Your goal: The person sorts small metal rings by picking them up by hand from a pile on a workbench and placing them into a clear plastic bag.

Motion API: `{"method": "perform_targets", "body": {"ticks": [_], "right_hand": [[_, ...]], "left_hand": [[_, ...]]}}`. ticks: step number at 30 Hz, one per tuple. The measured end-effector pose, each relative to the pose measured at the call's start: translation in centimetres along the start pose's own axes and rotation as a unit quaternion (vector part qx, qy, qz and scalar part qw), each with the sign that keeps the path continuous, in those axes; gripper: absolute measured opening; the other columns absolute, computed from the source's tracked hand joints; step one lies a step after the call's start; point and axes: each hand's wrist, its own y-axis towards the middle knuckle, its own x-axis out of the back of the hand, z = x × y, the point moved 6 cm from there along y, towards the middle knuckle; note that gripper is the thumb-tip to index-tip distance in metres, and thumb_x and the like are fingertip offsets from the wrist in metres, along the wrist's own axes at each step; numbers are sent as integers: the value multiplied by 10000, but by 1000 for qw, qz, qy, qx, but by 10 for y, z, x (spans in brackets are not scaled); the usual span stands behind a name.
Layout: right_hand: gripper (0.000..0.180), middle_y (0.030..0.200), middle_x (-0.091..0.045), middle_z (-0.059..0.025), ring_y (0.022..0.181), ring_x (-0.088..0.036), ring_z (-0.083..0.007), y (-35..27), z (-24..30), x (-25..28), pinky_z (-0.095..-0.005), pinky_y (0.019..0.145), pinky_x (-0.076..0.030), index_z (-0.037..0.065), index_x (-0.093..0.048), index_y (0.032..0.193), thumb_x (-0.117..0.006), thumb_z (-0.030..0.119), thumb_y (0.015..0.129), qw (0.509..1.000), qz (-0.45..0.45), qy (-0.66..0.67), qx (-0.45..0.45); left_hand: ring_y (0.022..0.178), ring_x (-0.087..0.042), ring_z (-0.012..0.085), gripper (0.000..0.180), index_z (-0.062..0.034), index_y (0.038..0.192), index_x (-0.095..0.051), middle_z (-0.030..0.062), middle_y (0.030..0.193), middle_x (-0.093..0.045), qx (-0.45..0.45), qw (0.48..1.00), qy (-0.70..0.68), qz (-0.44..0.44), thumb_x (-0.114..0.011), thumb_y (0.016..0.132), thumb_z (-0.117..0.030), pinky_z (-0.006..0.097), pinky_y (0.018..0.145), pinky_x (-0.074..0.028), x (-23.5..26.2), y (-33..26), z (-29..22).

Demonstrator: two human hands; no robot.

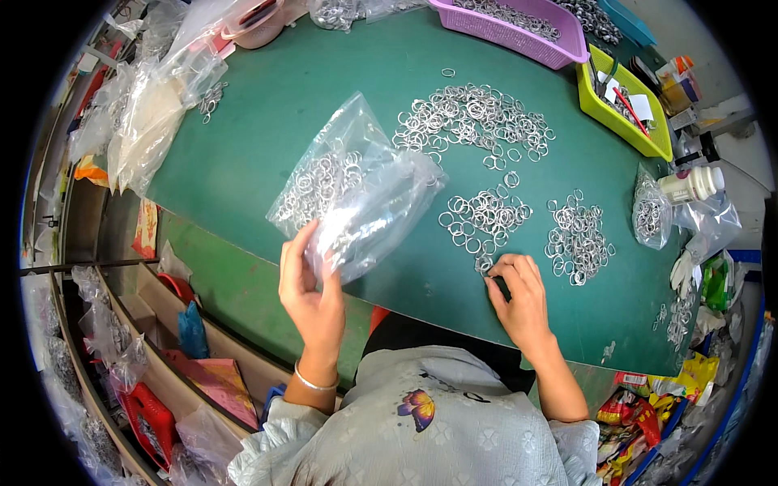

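My left hand [309,293] grips the lower end of a clear plastic bag [356,190] that holds several metal rings and lies tilted over the green table [267,121]. My right hand [519,296] rests on the table with its fingertips pinching a few rings at the near edge of a small ring pile [484,216]. Another small pile [577,236] lies just right of that hand. A large spread of loose rings [474,117] sits farther back.
A purple basket [519,28] of rings and a yellow-green tray [628,101] stand at the far right. A white bottle [690,185] and a small bag of rings [651,212] sit at the right edge. Plastic bags [154,105] crowd the left side.
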Motion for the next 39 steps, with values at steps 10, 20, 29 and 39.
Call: {"method": "perform_targets", "body": {"ticks": [10,20,29,39], "right_hand": [[243,934,-585,-117,863,-530,-291,27,19,-3,-384,738,-397,10,-607,975,-699,75,760,996,-21,-81,-10],[175,922,-593,-81,859,-527,-265,31,16,2,-366,722,-389,26,-614,895,-706,73,754,999,-25,-21,-8],[159,913,-572,-71,844,-501,-252,22,16,-20,-364,697,-361,40,-595,825,-715,38,721,999,-32,0,18],[128,939,-564,-65,874,-503,-254,35,15,-17,-365,750,-371,31,-631,864,-679,31,745,999,-8,-50,8]], "left_hand": [[1021,-496,192,483,19,1253,-509,109,1073,-480,9,998,41,40,-567,784,114,281,898,-400,-4,-21,-10],[1027,-523,262,566,-36,1234,-537,143,1184,-495,-122,963,211,113,-686,698,67,349,893,-424,-19,7,-55],[758,-531,173,229,8,996,-634,95,870,-583,-105,983,135,64,-625,773,64,260,698,-430,-16,21,-43],[777,-533,159,173,9,983,-632,82,857,-569,-87,990,109,15,-584,820,40,249,704,-420,-14,22,-39]]}}
